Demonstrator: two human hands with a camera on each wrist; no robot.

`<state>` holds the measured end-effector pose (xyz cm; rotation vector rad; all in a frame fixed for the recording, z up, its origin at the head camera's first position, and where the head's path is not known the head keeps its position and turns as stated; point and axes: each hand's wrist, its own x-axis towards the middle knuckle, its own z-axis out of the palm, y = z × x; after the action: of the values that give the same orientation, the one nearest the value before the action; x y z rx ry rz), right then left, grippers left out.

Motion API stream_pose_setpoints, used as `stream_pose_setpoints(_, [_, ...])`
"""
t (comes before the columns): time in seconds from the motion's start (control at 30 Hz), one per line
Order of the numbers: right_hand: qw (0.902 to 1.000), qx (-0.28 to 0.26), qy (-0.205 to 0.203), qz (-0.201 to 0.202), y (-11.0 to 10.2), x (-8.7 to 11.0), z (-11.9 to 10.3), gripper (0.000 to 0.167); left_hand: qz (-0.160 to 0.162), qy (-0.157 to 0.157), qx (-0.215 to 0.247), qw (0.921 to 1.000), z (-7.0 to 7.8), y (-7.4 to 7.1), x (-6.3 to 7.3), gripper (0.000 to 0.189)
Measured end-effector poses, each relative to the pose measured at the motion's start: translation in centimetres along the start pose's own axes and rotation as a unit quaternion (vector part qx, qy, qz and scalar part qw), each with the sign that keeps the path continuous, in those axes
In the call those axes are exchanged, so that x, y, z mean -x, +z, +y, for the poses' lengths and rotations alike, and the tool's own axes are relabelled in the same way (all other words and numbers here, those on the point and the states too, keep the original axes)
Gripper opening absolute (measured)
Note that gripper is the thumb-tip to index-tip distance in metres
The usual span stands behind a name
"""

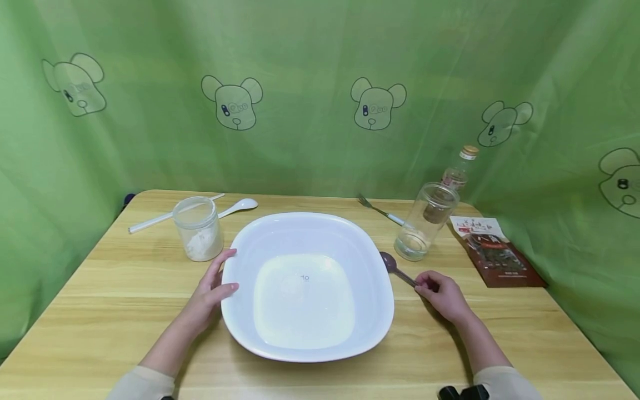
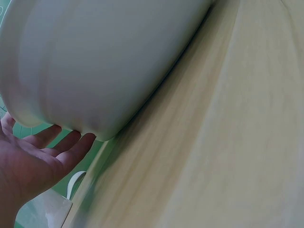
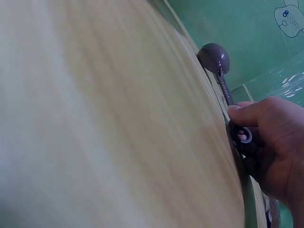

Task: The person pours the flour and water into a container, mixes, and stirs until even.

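A wide white basin (image 1: 307, 339) stands on the table in the middle of the head view, with a little clear liquid seeming to show at its bottom. My left hand (image 1: 207, 297) touches its left side, the thumb and a fingertip at the rim. In the left wrist view the fingers (image 2: 76, 154) of that hand lie fairly straight against the outer wall. To the right of the basin, my right hand (image 1: 442, 294) pinches the handle end of a purplish-brown spoon (image 1: 388, 262). The spoon's bowl (image 3: 213, 58) points away from the hand, close beside the basin's rim.
Behind my left hand are a jar of white powder (image 1: 200, 239), a white spoon (image 1: 242, 205) and a white stick (image 1: 150, 222). At the back right stand a glass jar (image 1: 415, 239) holding some clear liquid and a capped bottle (image 1: 457, 172), near a fork (image 1: 377, 210) and a dark red packet (image 1: 500, 258).
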<state>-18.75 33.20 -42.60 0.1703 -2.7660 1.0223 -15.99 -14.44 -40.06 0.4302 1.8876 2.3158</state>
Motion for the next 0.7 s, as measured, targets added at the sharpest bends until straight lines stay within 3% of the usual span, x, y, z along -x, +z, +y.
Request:
stream_pose_setpoints(0.33, [0.9992, -0.035, 0.018, 0.009, -0.3, 0.2, -0.4, 0.019, 0.003, -0.005, -0.003, 1.0, 0.1, 0.1, 0.1, 0.062])
stream_pose_setpoints(0.43, [0.9961, -0.075, 0.046, 0.001, -0.5, 0.3, -0.6, 0.023, 0.001, -0.003, -0.001, 1.0, 0.1, 0.1, 0.1, 0.062])
stream_pose_setpoints(0.53, [0.9843, -0.153, 0.087, -0.006, -0.8, 0.3, -0.9, 0.027, -0.002, -0.001, 0.001, 1.0, 0.1, 0.0, 0.0, 0.062])
stream_pose_setpoints(0.7, [0.9495, -0.289, 0.122, -0.002, -1.6, 0.1, -1.8, 0.017, -0.004, -0.001, 0.003, 1.0, 0.0, -0.1, 0.0, 0.062])
